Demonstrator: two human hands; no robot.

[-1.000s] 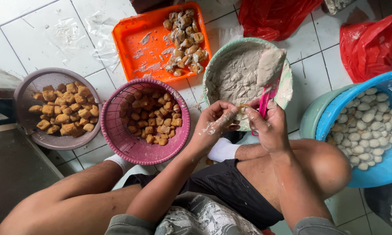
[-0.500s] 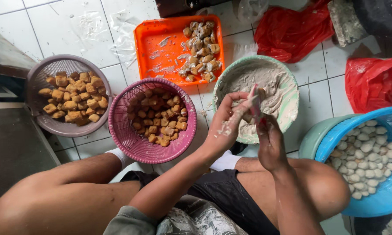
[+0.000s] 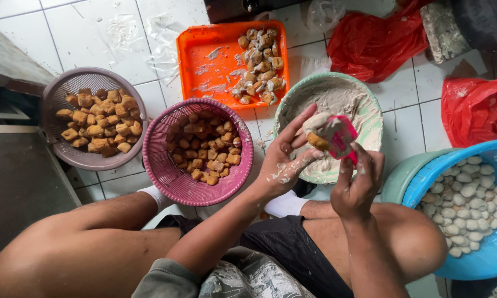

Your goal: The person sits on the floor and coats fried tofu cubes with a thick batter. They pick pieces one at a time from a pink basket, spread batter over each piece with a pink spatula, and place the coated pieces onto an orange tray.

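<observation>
The blue tub (image 3: 480, 221) of pale balls is cut off at the picture's right edge, just right of the green bowl (image 3: 364, 94). So is the red bag (image 3: 475, 107) above it. A dark box behind the green bowl is cut off at the top, and I cannot tell what it is.

Everything sits on a white tile floor (image 3: 66, 33). A person sits there with bare knees.

There are two round baskets of brown cubes left of the green bowl: one pink basket (image 3: 160, 171) and one purple basket (image 3: 58, 96). One orange tray (image 3: 204, 49) with stuffed pieces lies behind and left of the green bowl. There are two red bags.

Over the green bowl, the left hand (image 3: 284, 160) is messy with paste. Its fingers pinch a tofu piece (image 3: 317, 132) topped with paste. The right hand (image 3: 356, 185) is closed around a pink scraper (image 3: 342, 138) that touches the tofu piece.
</observation>
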